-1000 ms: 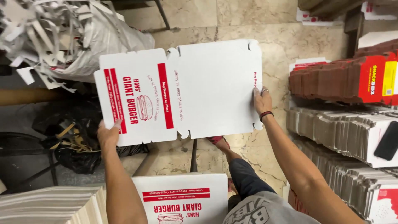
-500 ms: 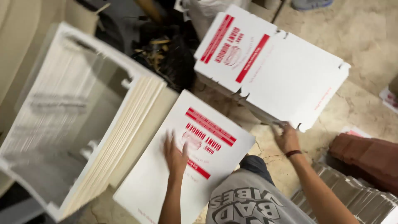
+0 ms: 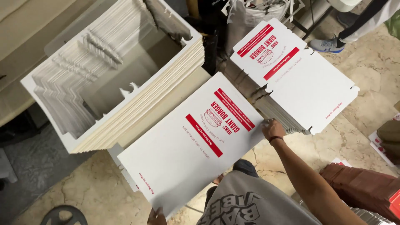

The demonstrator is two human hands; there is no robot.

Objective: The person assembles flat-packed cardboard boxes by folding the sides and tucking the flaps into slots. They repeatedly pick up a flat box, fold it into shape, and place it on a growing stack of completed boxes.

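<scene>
Flat sheet (image 3: 189, 146), white rectangular card with red bands and a red burger drawing printed near its far end, lying tilted over the floor (image 3: 96, 191) between two stacks, right hand (image 3: 273, 129) pinching its far corner, left hand (image 3: 156, 216) gripping its near corner.

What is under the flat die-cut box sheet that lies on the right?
Under the die-cut sheet lies a stack of more flat sheets; only their edges show. The floor below them is covered.
</scene>
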